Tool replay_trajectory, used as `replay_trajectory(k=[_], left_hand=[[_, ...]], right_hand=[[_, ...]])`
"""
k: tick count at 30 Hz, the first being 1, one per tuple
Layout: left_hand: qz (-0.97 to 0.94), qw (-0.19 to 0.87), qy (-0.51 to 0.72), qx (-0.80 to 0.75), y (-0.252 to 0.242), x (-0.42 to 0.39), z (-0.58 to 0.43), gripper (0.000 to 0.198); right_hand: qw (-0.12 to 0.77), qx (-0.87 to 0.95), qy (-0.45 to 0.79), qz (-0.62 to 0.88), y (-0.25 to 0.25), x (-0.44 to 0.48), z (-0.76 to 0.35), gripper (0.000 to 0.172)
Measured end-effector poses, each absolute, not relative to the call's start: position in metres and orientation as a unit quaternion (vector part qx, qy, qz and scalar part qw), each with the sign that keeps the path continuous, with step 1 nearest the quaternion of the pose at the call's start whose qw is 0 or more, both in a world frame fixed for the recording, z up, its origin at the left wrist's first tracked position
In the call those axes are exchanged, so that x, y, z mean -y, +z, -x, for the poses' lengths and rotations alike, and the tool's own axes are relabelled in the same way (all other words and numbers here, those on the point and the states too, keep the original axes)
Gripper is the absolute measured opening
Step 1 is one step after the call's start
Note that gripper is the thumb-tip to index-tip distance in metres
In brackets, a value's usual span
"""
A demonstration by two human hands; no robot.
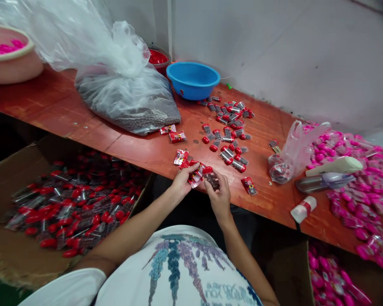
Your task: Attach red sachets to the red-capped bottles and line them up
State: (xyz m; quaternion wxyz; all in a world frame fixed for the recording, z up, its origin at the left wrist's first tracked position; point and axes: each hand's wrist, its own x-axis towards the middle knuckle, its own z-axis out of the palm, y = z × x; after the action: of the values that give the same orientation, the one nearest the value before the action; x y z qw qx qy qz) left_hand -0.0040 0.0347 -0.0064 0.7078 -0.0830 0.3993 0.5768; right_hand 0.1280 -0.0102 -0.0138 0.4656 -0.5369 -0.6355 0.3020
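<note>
Red-capped tube (212, 182): I record it at the front edge of the table (124, 148), in the right hand (220, 196). Proceeding from the left, I note a pale basin (14, 68) of pink pieces, then a cardboard box (1, 185) below table level, heaped with similar tubes. A clear plastic bag (127, 104) of dark pellets rests on the table. The left hand (181, 182) is nearly closed, thumb and fingers pinching a red packet (196, 176). Farther back stands a blue basin (193, 83). The right hand's thumb and fingers are closed about the tube, parted only by its thickness. Scattered tubes (231, 155) lie beyond; at far right, I find heaped pink containers (354, 178).
</note>
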Motion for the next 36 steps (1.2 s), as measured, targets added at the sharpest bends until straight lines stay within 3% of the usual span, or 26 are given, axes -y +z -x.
replay_trajectory(k=[6,12,19,31,36], left_hand=[[0.032,0.661,0.623,-0.418,-0.006,-0.03,0.001,0.017],[-0.09,0.657,0.637,-0.394,-0.002,-0.021,-0.001,0.03],[-0.159,0.625,0.66,-0.386,0.001,-0.02,0.001,0.031],[-0.222,0.632,0.613,-0.42,0.009,-0.016,-0.002,0.029],[-0.264,0.674,0.559,-0.404,0.02,-0.017,0.003,0.037]], right_hand=[[0.446,0.628,0.354,0.53,-0.013,0.015,-0.132,0.042],[0.48,0.592,0.389,0.518,-0.01,0.013,-0.134,0.043],[0.471,0.618,0.397,0.488,-0.007,0.014,-0.137,0.042],[0.507,0.575,0.403,0.5,-0.007,0.016,-0.137,0.033],[0.524,0.478,0.498,0.5,-0.012,0.018,-0.135,0.031]])
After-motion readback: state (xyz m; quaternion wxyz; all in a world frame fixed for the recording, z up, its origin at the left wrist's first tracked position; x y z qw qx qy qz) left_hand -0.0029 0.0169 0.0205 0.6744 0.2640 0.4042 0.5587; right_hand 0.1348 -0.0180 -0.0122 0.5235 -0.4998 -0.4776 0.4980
